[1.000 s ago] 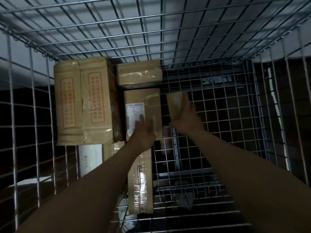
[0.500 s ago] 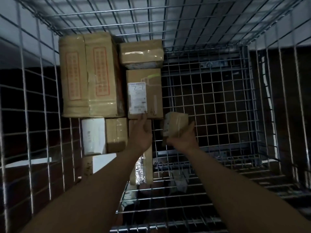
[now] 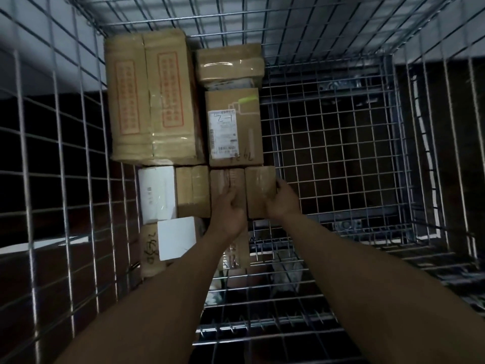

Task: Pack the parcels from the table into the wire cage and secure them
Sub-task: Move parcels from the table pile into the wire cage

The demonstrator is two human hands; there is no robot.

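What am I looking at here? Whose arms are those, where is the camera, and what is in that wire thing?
No machine here: these are a person's bare arms, filmed by a camera worn on their head, looking down into a wire cage. Taped cardboard parcels fill its left side, among them a large red-printed parcel and a white-labelled parcel. The right hand holds a small brown parcel against the row; the left hand touches the neighbouring parcel.
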